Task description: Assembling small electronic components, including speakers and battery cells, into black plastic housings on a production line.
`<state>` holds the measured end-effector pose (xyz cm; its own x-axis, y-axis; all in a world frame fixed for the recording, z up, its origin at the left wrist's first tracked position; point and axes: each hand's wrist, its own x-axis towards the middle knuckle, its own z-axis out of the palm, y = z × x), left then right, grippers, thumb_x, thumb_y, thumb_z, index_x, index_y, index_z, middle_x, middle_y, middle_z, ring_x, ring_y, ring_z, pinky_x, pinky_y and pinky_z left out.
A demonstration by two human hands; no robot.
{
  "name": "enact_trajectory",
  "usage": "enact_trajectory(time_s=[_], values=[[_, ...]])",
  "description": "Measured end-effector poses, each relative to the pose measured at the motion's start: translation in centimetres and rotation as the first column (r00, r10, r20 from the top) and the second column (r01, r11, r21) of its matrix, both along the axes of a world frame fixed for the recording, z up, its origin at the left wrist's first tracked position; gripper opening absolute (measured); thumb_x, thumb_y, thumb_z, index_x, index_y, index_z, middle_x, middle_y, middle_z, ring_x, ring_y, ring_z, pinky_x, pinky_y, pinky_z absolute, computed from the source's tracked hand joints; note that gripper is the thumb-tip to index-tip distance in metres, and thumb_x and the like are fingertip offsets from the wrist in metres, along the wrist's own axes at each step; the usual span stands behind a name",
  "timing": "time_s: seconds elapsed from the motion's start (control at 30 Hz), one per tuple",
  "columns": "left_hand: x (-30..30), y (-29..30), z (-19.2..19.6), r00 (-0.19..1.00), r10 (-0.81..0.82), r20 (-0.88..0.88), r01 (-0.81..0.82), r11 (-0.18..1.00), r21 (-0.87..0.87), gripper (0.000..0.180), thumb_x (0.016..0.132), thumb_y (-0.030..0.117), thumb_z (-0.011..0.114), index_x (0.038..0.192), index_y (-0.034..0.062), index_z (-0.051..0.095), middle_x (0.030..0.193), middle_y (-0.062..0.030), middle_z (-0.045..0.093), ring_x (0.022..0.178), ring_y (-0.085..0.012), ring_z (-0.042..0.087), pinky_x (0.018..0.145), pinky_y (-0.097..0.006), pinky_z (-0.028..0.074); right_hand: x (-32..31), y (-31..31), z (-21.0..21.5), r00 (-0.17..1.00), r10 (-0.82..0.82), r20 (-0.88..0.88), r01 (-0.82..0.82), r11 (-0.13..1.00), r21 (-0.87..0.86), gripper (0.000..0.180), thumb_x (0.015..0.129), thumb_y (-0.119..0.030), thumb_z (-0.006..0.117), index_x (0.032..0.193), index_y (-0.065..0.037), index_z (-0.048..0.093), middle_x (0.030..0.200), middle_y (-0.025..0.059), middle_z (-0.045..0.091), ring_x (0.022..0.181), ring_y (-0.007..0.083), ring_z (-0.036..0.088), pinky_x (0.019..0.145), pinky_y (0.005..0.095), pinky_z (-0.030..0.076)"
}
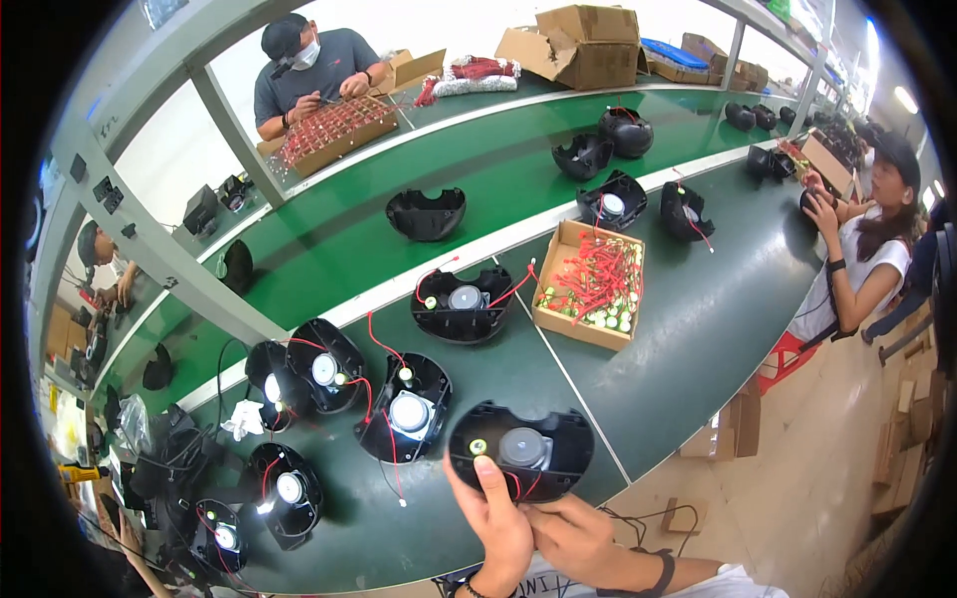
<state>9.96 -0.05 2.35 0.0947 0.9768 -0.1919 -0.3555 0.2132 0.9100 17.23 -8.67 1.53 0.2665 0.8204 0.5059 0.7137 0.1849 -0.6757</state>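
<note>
A black half-round speaker housing (574, 454) is held up above the near edge of the bench. A grey round speaker (522, 448) sits inside it, beside a small pale-green round cell (478, 448), with red wires at its lower side. My left hand (496, 518) grips the housing from the near left, its thumb just under the cell. My right hand (573, 533) is closed at the near underside, where its fingertips are partly hidden. Close by on the bench, another housing (379, 439) holds a speaker (409, 411) and trailing red wires.
Several more housings (464, 324) lie along the dark green bench (688, 339). A cardboard box (539, 307) holds red-wired cells. Beyond runs a green conveyor (329, 234) carrying black shells. Co-workers (324, 75) sit across and at the right (857, 269). A metal post (169, 219) stands left.
</note>
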Motion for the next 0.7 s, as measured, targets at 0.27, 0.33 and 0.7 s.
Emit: enact_trajectory(time_s=[0.27, 0.33, 0.7], values=[[0.0, 2.7, -1.2, 0.983, -0.019, 0.185, 0.038, 0.994, -0.098, 0.043, 0.117, 0.036, 0.047, 0.139, -0.0002, 0.055, 0.130, -0.0116, 0.065, 0.117, -0.0184, 0.061, 0.105, -0.034, 0.049, 5.6, 1.7, 7.1, 0.931, 0.355, -0.084, -0.365, 0.910, -0.196, 0.017, 0.086, -0.002, 0.081, 0.103, 0.000, 0.079, 0.095, 0.0122, 0.075, 0.084, 0.0274, 0.075, 0.076, 0.0355, 0.061], [-0.6, 3.4, -2.1, 0.990, -0.028, 0.141, 0.023, 0.999, 0.034, 0.043, 0.117, 0.034, 0.047, 0.140, -0.0014, 0.055, 0.129, -0.0119, 0.065, 0.116, -0.0187, 0.062, 0.102, -0.034, 0.050, 10.0, 4.7, 10.9, 0.932, 0.336, -0.136, -0.357, 0.916, -0.181, 0.010, 0.088, -0.007, 0.081, 0.096, -0.002, 0.079, 0.081, 0.0101, 0.075, 0.072, 0.0213, 0.075, 0.065, 0.0332, 0.060], [-1.7, 5.1, 3.5, 0.696, -0.238, -0.677, 0.462, 0.870, 0.169, 0.053, 0.099, 0.025, 0.078, 0.139, -0.0064, 0.061, 0.120, -0.0192, 0.076, 0.107, -0.0194, 0.073, 0.095, -0.033, 0.055, 19.2, 43.1, 5.2, 0.901, 0.073, 0.427, 0.213, 0.784, -0.583, 0.065, 0.079, -0.041, 0.092, 0.128, -0.003, 0.072, 0.134, 0.0241, 0.070, 0.123, 0.0407, 0.070, 0.103, 0.0467, 0.058]])
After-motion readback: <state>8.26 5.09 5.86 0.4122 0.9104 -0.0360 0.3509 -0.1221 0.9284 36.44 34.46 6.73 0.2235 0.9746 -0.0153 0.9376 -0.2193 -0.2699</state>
